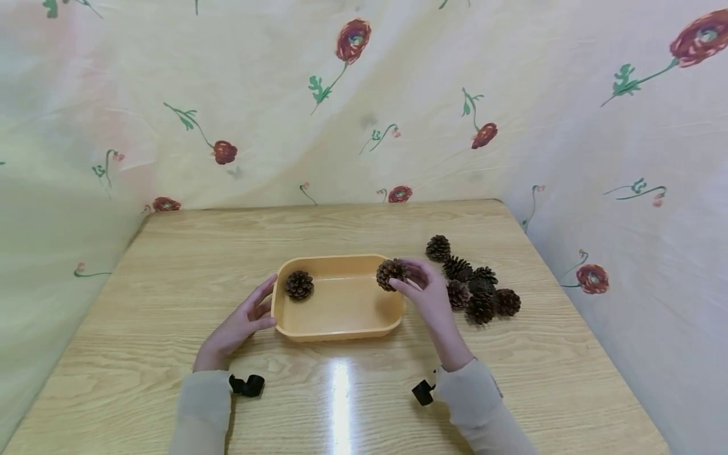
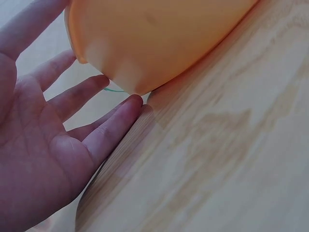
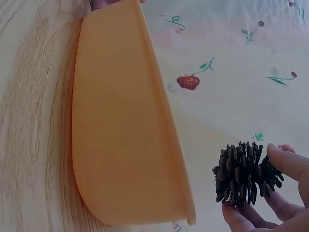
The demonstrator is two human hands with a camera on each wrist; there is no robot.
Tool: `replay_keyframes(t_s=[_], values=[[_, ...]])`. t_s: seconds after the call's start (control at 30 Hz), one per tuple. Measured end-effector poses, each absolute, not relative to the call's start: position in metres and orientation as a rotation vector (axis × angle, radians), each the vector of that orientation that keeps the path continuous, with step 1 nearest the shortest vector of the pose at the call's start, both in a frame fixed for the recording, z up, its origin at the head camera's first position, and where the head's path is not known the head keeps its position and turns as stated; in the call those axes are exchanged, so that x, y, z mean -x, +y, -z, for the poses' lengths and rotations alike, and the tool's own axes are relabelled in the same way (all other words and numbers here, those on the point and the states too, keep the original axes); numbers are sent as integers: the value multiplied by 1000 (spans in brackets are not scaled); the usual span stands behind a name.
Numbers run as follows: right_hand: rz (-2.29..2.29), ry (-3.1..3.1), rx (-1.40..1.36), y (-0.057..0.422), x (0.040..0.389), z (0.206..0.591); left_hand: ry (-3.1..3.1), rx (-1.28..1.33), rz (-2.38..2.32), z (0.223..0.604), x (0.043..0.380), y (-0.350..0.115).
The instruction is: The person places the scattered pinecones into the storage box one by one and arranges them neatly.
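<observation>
A yellow-orange plastic tub [image 1: 341, 333] with rounded corners stands on the table. One pine cone [image 1: 299, 285] lies inside its left end. My left hand [image 1: 243, 325] is at the tub's left end, with fairly straight fingertips touching the outside wall, as the left wrist view [image 2: 53, 130] shows close up. Over the tub's right end, my right hand [image 1: 428, 296] pinches another pine cone [image 3: 244, 174] between thumb and fingers. That cone is held above the rim, apart from the tub wall in the right wrist view.
To the right of the tub, several pine cones [image 1: 482, 294] lie in a loose cluster on the wooden table [image 1: 142, 354]. A flowered cloth [image 1: 273, 114] hangs behind the table and along its sides. Light glares off the table's front.
</observation>
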State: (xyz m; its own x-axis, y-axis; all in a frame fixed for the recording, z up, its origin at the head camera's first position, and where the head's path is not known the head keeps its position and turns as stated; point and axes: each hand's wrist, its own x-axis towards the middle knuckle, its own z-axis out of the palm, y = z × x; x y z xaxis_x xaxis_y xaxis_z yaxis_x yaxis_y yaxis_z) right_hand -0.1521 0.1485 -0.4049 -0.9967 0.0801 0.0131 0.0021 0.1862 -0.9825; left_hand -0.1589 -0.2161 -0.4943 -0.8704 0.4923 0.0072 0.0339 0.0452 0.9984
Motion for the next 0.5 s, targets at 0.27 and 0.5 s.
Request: replay_keyframes(t_s=[0.27,0.5], values=[[-2001,-2370,21,133,165,404,1963,-542,-1907,495,159,-215],[-2018,-2401,-36,118,174,402,1968,-546,-1912,494,159,-215]])
